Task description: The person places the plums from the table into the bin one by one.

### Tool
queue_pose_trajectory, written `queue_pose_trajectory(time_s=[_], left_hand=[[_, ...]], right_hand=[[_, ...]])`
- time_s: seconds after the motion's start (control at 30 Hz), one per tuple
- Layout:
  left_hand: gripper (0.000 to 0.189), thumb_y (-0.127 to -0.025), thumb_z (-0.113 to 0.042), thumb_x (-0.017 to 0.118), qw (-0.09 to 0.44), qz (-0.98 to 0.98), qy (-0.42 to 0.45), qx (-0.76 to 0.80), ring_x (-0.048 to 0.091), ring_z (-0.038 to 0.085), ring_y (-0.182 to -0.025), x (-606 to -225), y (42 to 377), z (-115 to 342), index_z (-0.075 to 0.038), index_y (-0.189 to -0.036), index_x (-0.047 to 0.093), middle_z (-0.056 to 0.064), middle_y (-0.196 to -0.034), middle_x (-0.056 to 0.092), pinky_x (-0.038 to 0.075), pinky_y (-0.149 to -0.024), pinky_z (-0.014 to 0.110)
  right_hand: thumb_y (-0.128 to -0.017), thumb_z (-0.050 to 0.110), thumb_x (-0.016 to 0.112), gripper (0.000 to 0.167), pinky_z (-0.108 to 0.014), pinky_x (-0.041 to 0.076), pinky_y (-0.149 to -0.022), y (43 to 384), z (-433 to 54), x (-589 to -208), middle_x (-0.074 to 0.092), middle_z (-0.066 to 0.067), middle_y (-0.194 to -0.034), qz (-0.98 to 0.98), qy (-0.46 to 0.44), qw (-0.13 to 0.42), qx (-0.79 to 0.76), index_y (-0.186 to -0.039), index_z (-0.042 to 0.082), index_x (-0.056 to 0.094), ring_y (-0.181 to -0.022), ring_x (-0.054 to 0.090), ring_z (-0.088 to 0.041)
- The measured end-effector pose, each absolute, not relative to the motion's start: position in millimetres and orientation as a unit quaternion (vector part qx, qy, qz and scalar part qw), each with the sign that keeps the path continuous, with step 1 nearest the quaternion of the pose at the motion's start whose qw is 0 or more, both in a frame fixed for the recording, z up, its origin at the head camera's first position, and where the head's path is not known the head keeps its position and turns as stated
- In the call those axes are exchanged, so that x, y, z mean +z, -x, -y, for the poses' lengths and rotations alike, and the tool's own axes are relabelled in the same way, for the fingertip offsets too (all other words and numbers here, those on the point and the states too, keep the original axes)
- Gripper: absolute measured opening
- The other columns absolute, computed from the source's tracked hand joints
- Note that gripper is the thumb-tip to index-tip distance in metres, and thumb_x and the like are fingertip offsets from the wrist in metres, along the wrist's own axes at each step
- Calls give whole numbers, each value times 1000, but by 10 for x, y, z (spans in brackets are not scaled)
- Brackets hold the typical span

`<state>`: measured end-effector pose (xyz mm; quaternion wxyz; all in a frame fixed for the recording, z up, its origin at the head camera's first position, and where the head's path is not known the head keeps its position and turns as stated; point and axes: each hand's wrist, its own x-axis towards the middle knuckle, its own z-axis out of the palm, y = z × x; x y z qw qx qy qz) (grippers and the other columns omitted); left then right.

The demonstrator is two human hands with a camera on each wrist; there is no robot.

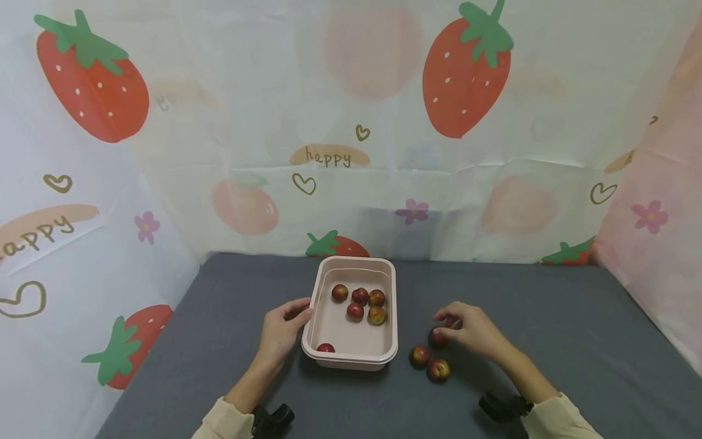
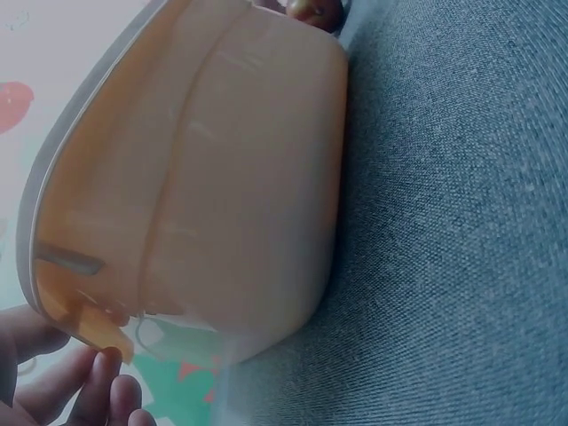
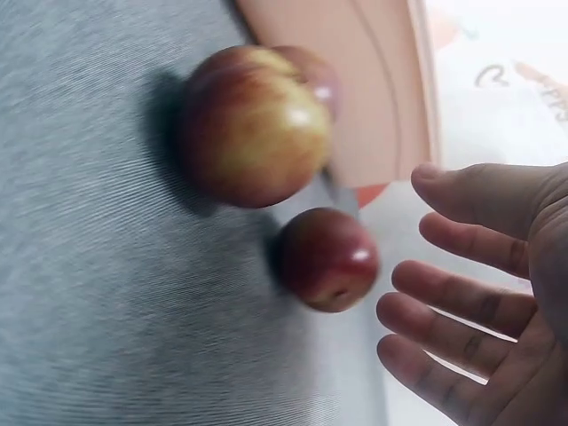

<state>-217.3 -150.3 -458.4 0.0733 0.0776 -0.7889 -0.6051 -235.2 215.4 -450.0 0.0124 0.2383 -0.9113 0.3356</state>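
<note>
A pale pink plastic box (image 1: 351,360) stands on the table with several red-yellow plums (image 1: 355,311) inside; one lies by itself near its front left corner. My left hand (image 1: 282,329) pinches the box's left rim, and the left wrist view shows fingers bent at the rim (image 2: 31,266). Three more plums lie outside, right of the box. Over the farthest of these, a dark red plum (image 3: 328,260), hovers my right hand (image 1: 466,326), its fingers (image 3: 444,293) spread and apart from the fruit. The two nearer ones, including a yellowish plum (image 3: 257,133), sit close together.
A dark grey cloth (image 1: 236,286) covers the table. Behind and at both sides hang pale curtains (image 1: 263,122) printed with strawberries, hearts and flowers. Black straps (image 1: 504,407) circle both wrists over cream sleeves.
</note>
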Motion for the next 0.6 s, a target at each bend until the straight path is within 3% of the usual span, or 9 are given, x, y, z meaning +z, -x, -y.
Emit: queue_pose_trajectory(time_s=[0.33,0.6], left_hand=[[29,-90,-12,67,78,790,-76,-603,60,13,-95,-4590,2186,1507,-2,-117,69,16,-113,70,47,-77,17],[29,-90,-11,67,78,789,-79,-604,61,15,-97,-4582,2171,1503,-2,-117,69,17,-113,70,47,-77,16]], right_hand=[[-83,19,76,22,-24,51,-67,2328,-2171,-4605,66,-3,-91,914,-224,-2,339,-99,4,70,-79,62,-11],[-82,18,77,22,-23,49,-66,2306,-2164,-4645,69,-2,-90,917,-232,-4,323,-99,5,71,-75,62,-6]])
